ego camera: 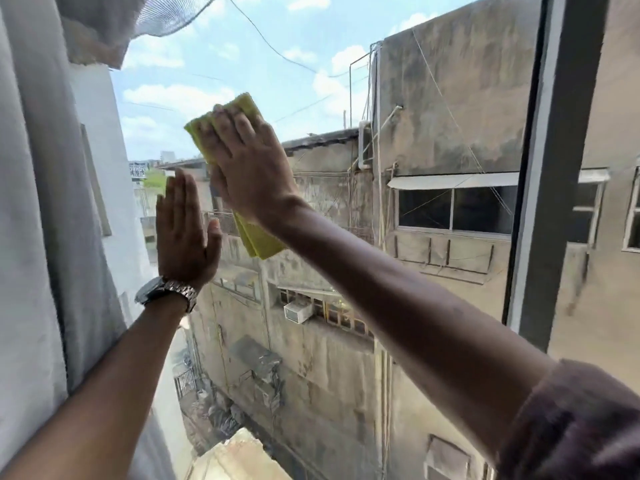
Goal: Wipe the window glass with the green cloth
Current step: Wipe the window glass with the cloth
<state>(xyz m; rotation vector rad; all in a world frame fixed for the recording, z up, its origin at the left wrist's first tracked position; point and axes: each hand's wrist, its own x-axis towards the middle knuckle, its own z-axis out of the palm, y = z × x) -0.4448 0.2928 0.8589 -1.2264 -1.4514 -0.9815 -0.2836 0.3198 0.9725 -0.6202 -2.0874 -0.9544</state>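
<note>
A yellow-green cloth (258,242) is pressed flat against the window glass (346,306) under my right hand (246,161). The cloth shows above my fingertips and hangs out below my palm. My right hand lies spread over it, fingers pointing up and left. My left hand (185,233), with a metal watch on the wrist, rests flat and open on the glass just left of and below the cloth, holding nothing.
A grey-white curtain (38,237) hangs along the left side, with mesh fabric bunched at the top left. A dark window frame post (550,168) stands at the right. Through the glass are weathered concrete buildings, wires and sky.
</note>
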